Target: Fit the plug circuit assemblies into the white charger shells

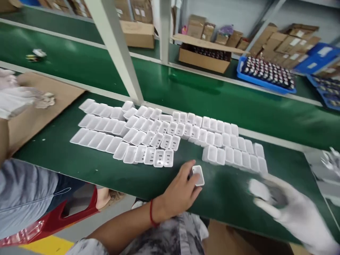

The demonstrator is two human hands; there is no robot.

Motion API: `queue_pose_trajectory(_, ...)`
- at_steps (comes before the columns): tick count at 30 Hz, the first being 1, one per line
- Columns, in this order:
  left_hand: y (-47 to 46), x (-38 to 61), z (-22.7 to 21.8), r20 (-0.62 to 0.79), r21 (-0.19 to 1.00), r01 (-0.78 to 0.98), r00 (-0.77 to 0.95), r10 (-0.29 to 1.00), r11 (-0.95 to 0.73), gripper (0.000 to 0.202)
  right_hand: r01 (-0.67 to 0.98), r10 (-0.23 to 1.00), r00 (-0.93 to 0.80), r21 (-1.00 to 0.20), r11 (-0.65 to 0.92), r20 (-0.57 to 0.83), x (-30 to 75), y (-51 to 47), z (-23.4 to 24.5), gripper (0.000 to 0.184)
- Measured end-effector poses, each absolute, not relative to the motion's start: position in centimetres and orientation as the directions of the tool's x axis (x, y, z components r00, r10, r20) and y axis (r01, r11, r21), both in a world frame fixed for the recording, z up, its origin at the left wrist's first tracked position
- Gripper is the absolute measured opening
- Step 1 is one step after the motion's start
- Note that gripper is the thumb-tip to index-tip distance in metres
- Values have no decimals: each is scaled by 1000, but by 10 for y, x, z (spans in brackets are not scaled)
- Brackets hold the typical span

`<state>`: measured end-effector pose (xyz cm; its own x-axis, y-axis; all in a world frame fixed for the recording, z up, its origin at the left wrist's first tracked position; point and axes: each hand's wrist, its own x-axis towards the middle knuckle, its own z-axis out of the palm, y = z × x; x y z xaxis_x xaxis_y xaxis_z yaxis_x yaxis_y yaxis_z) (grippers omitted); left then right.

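Here, nearest the camera, the bare left hand [180, 193] rests on the green worktop [79, 166] with its fingers curled around a small white plastic shell [198, 175], pinching it by its short sides near the table's front edge. The shell looks light, rigid and smooth, probably a little slippery, and thin-walled enough to crack if squeezed hard; its flat side walls seem the safest place to grip, as the fingers do now. To the right, the gloved right hand [289, 209] is blurred in motion; something pale and something dark show at its fingertips, but whether it holds anything, or how far it is closed, cannot be told.

Just beyond the left hand, rows of white shells [164, 136] lie open side up, packed edge to edge across the worktop, so a careless reach could knock their neighbours out of line. At the far left another person's gloved hand [16, 97] hovers over a cardboard sheet [39, 109].

Farther back, a white frame post [117, 49] rises between the worktop and a green conveyor belt [202, 95]. Beyond it stand a blue tray [265, 83] of small dark parts, an open cardboard box [204, 58] and stacked cartons [287, 42].
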<state>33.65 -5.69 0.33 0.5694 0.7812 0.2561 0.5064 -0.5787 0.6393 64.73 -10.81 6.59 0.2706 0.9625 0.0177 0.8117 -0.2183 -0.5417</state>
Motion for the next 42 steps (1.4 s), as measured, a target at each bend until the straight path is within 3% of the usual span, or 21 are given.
queue_pose_trajectory(2, -59, 332, -6, 212, 724, 477, 532, 820, -497, 45, 822, 989, 144, -554, -132, -22, 627, -124, 52, 54)
queue_pose_trajectory(4, -58, 331, -14, 173, 774, 457, 514, 840, -438, 56, 829, 999, 19, -559, 10, 46, 607, -132, 43, 50)
queue_pose_trajectory(7, -56, 331, -22, 157, 797, 425, 540, 827, -429, 56, 833, 969, -63, -521, 183, 239, 585, -130, 37, 52)
queue_pose_trajectory(9, -56, 332, -24, 161, 805, 402, 560, 813, -437, 59, 862, 929, -101, -434, 261, 356, 576, -124, 35, 57)
queue_pose_trajectory(12, -55, 334, -24, 168, 816, 365, 591, 789, -448, 63, 896, 889, -145, -323, 304, 434, 569, -114, 34, 63)
queue_pose_trajectory(16, -51, 337, -22, 170, 837, 303, 649, 742, -456, 59, 857, 885, -258, -330, 395, 389, 565, -104, 42, 56)
queue_pose_trajectory(21, -46, 336, -23, 136, 871, 257, 693, 708, -419, 70, 856, 835, -439, -130, 501, 331, 553, -90, 63, 45)
queue_pose_trajectory(23, -45, 335, -26, 135, 884, 240, 691, 710, -401, 73, 865, 844, -459, -76, 496, 277, 548, -84, 69, 41)
queue_pose_trajectory(27, -45, 334, -28, 138, 893, 225, 688, 713, -390, 72, 858, 858, -491, -91, 506, 150, 545, -73, 73, 38)
queue_pose_trajectory(32, -44, 334, -26, 122, 901, 220, 701, 703, -375, 72, 870, 870, -492, -34, 493, 25, 541, -65, 74, 42)
queue_pose_trajectory(42, -44, 334, -25, 60, 914, 244, 710, 702, -325, 75, 843, 845, -535, 49, 535, -24, 531, -62, 77, 33)
